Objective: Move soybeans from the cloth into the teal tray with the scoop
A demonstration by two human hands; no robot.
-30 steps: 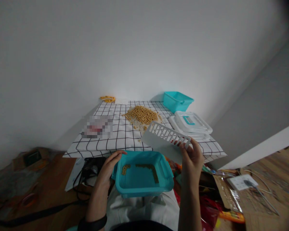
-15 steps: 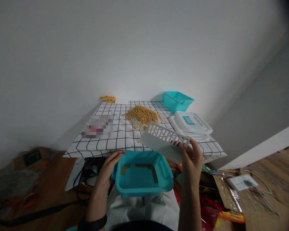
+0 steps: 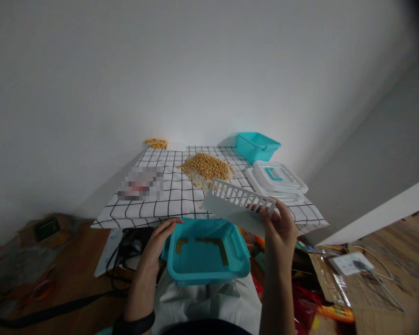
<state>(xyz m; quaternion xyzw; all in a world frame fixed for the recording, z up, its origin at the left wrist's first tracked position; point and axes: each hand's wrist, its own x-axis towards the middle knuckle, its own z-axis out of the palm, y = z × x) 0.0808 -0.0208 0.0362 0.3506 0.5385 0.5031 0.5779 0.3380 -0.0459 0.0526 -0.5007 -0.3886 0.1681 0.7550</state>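
A teal plastic bin (image 3: 206, 274) rests on my lap with a few soybeans (image 3: 220, 247) lying along its inner edges. My left hand (image 3: 159, 242) grips the bin's left rim. My right hand (image 3: 278, 219) pinches one end of a white slotted plastic panel (image 3: 235, 205), holding it tilted above the bin's far right corner. A pile of soybeans (image 3: 206, 167) lies on the checked tablecloth (image 3: 174, 197) beyond.
A second teal bin (image 3: 257, 146) stands at the table's back right, with clear lids (image 3: 279, 179) stacked in front of it. An orange object (image 3: 155, 143) is at the back left. Cables, packaging and a power strip (image 3: 351, 263) clutter the floor to either side.
The white slotted panel has tipped a little lower and leftward in my right hand. The bin and my left hand stay put.
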